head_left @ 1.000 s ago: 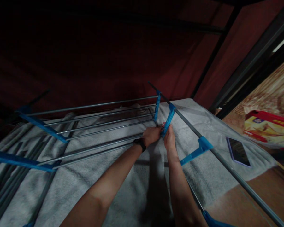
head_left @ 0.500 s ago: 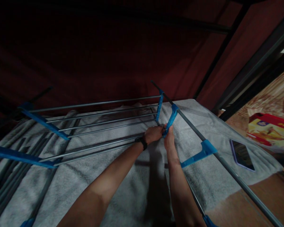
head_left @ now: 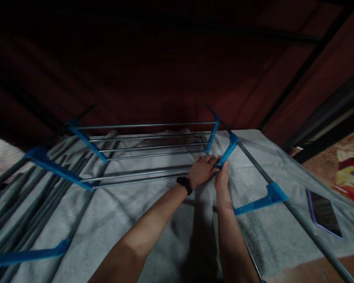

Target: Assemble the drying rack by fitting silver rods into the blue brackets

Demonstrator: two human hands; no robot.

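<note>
My left hand [head_left: 203, 171], below a black wristband, is closed around the ends of the metal rods [head_left: 147, 173] of a rack, where they meet a blue plastic bracket [head_left: 228, 150]. My right hand [head_left: 222, 177] grips that bracket's lower end from the near side. Both hands touch at the joint, and the rod ends are hidden under my fingers. A long grey pole [head_left: 255, 165] carries the bracket at its upper end. Behind it, a second blue bracket [head_left: 212, 136] holds several thinner rods. On the left, another blue bracket [head_left: 60, 171] takes the rods' other ends.
Several loose grey tubes [head_left: 44, 204] lie on the left of the grey cloth [head_left: 129, 232]. A front blue bracket [head_left: 262, 200] juts inward near my right forearm. Farther right are a phone [head_left: 324, 214] and a red and yellow box [head_left: 352, 179]. Dark red fabric [head_left: 153, 78] hangs behind.
The view has turned left, so the rack appears farther right. My left hand's fingers have spread farther over the rod ends at the bracket. My right hand stays on the bracket.
</note>
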